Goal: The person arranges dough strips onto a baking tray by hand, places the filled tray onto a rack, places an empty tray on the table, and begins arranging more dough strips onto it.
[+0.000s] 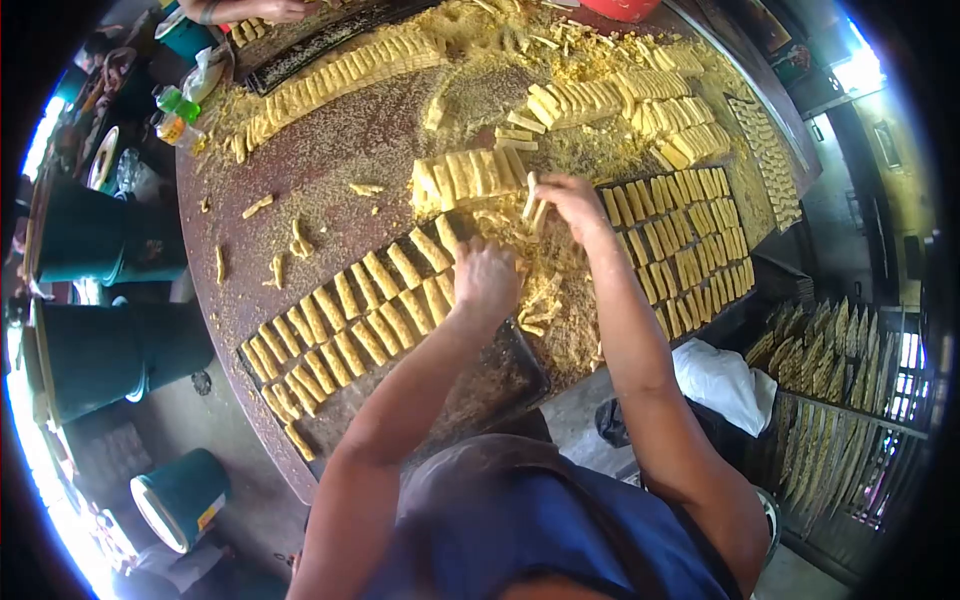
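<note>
My left hand (487, 280) is over the right end of a dark tray (490, 385) that bears slanting rows of dough sticks (345, 295); its fingers are blurred, and whatever lies under them is hidden. Pinched in my right hand (570, 208) are pale dough sticks (531, 195), held upright beside a row of cut dough sticks (465, 178). Yellow crumbs (560, 270) cover the table between my hands. Just right of my right forearm lies a second tray filled with rows of sticks (680, 240).
More stacked dough sticks (670, 120) are at the upper right, with a long row (340, 80) at the upper left. A co-worker's hand (285, 10) shows at the top edge. Bottles (178, 105) stand at the table's left edge. Green bins (100, 240) are on the left.
</note>
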A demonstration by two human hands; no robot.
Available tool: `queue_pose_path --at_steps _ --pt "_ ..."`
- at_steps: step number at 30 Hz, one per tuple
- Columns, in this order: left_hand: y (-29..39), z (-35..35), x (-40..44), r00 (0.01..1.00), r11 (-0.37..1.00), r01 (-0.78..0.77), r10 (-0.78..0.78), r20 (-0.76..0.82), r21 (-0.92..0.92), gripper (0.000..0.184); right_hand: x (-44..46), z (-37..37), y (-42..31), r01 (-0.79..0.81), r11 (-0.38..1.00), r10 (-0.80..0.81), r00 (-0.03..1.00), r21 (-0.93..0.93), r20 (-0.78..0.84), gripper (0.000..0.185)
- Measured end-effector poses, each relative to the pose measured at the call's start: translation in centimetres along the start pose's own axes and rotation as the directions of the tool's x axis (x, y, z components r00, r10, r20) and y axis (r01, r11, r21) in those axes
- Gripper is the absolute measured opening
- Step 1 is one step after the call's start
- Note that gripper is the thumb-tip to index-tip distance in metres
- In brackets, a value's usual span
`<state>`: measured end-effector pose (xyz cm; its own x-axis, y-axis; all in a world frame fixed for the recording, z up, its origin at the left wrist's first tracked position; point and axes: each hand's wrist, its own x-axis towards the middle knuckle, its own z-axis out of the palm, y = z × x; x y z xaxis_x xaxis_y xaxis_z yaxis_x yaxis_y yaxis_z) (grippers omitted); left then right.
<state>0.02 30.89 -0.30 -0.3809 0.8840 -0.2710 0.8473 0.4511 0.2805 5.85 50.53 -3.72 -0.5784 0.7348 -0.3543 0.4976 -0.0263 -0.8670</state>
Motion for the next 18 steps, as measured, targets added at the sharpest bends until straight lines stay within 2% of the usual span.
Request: queue_pose_path --at_steps 1,2,4,5,6,7,8,9,10,11,12,13,15,16,17,18 --pt "-0.1 0.5 0.0 0.992 0.998 -0.055 0.05 -0.117 -0.044 0.032 1.3 -0.6 0.2 -0.033 0.995 0.032 0.999 0.095 0.015 0.028" --pt "-0.3 0.8 0.2 0.993 0.998 -0.05 0.046 -0.112 -0.04 0.032 2.7 -0.9 0.3 -0.07 0.979 0.065 0.997 0.191 0.033 0.027" --pt "-0.7 1.0 0.4 0.996 0.964 -0.08 0.085 0.007 -0.253 0.024 4.2 0.3 -2.0 -0.104 0.966 0.097 0.995 0.237 0.038 0.026" --pt "-1.2 1.8 0.7 0.998 0.913 -0.063 0.053 -0.037 -0.403 0.02 5.1 1.2 -3.1 -0.152 0.986 0.155 0.987 -0.063 0.047 0.025" --pt "-1.3 0.5 0.0 0.998 0.914 -0.052 0.041 -0.037 -0.402 0.02 5.6 1.8 -3.9 -0.18 0.916 0.208 0.977 -0.359 0.04 0.023" --pt "-1.4 -1.8 -1.3 0.999 0.817 0.047 -0.047 0.014 -0.575 0.024 5.3 2.2 -4.5 -0.173 0.916 0.205 0.977 -0.361 0.054 0.023" --pt "-1.9 -3.1 -2.6 0.988 0.678 0.148 -0.127 0.083 -0.72 0.029 4.6 2.8 -4.8 -0.063 0.945 0.092 0.993 -0.32 0.078 0.02" --pt "-3.9 -2.9 -4.1 0.992 0.583 -0.015 -0.095 -0.088 -0.812 0.038 3.8 3.8 -5.4 0.047 0.962 -0.019 0.994 -0.27 0.105 0.019" --pt "-5.0 -5.0 -6.4 0.977 0.582 -0.03 -0.155 -0.147 -0.813 0.04 3.5 4.1 -7.3 -0.074 0.833 0.132 0.989 -0.548 0.066 0.019" --pt "-7.8 -4.0 -8.2 0.95 0.567 -0.049 -0.228 -0.214 -0.822 0.042 6.1 4.6 -5.2 -0.055 0.769 0.138 0.987 -0.636 0.082 0.019" --pt "-10.1 -4.5 -10.4 0.92 0.542 -0.042 -0.307 -0.244 -0.84 0.042 6.0 4.5 -6.3 0.03 0.645 0.149 0.975 -0.764 0.164 0.025" --pt "-11.4 -6.1 -13.1 0.869 0.554 0.07 -0.442 -0.223 -0.829 0.042 5.9 5.4 -5.2 -0.088 0.722 0.155 0.987 -0.687 0.037 0.03" --pt "-14.7 -7.0 -18.8 0.738 0.598 0.133 -0.592 -0.324 -0.79 0.038 7.6 5.5 -3.0 0.016 0.776 0.025 0.998 -0.63 0.057 0.035" --pt "-16.1 -7.2 -21.4 0.658 0.626 0.144 -0.639 -0.398 -0.766 0.036 8.0 5.2 -2.7 -0.027 0.823 0.102 0.99 -0.567 0.1 0.041" --pt "-17.7 -7.0 -24.0 0.628 0.626 0.207 -0.675 -0.389 -0.752 0.036 7.6 5.4 -2.8 -0.055 0.851 0.11 0.991 -0.523 0.076 0.049" --pt "-18.9 -6.8 -26.5 0.603 0.623 0.26 -0.702 -0.38 -0.738 0.037 5.8 5.7 -3.5 0.02 0.83 -0.005 1.0 -0.557 0.029 0.054"
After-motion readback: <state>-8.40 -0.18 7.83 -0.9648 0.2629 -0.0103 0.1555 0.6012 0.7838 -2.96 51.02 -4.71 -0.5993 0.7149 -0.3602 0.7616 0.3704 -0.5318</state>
